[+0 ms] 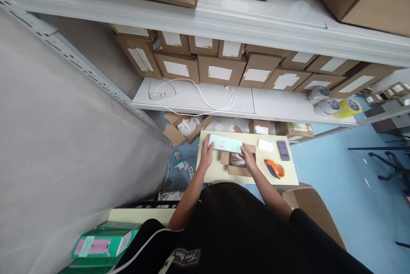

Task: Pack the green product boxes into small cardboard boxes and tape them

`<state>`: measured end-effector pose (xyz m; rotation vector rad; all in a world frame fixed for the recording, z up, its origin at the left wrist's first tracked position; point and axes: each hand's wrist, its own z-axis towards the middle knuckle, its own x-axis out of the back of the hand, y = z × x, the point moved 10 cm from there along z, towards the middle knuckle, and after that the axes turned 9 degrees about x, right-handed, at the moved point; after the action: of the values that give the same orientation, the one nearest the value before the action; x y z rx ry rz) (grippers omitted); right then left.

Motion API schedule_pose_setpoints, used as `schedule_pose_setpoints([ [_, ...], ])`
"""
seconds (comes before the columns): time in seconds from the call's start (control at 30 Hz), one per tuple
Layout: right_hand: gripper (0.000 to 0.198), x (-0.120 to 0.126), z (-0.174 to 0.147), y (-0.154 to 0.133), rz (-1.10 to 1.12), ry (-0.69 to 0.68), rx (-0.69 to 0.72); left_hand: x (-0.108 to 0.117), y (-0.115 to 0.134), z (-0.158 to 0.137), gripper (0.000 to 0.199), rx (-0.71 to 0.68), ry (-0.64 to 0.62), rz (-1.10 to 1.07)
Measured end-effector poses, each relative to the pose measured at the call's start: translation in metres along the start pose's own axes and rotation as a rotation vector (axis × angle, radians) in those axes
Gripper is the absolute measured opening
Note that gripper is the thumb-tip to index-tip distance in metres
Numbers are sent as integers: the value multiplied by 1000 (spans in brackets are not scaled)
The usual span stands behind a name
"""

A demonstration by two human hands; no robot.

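Note:
Between my two hands is a long pale-green box (226,143), gripped at its ends. My left hand (206,154) is closed around the left end, and my right hand (248,157) closes on the right end. Just below the pale-green box an open cardboard box (240,170) sits on the small cream table (213,173), its flaps spread and whitish contents inside, partly hidden by the pale-green box and my right hand. To the right on the table lie an orange tape dispenser (274,168), a white card or paper stack (265,145) and a dark, blurred-out item (283,150).
A shelf (205,94) beyond the table carries eyeglasses (166,93), a white cable (201,94), tape rolls (328,106) and rows of labelled cartons (219,71). Lower left stands an open carton (176,133) of white pieces. Green boxes (96,246) lie at my left, a large carton (315,208) at my right.

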<state>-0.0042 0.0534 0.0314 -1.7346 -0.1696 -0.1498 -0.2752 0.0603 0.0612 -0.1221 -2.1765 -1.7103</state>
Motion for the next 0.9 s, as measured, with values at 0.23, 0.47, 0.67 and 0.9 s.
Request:
schedule_pose_setpoints([
  [0.23, 73, 96, -36, 17, -127, 209, 19, -123, -15, -48, 64, 52, -289, 59],
  [0.47, 95, 110, -44, 81, -320, 260, -61, -151, -60, -45, 77, 27, -342, 334],
  [0.67, 82, 102, -49, 101, -288, 196, -88, -168, -67, -49, 82, -19, -388, 412],
  [0.9, 76, 90, -52, 114, -376, 66, -190, -156, -62, -40, 69, 1, -326, 462],
])
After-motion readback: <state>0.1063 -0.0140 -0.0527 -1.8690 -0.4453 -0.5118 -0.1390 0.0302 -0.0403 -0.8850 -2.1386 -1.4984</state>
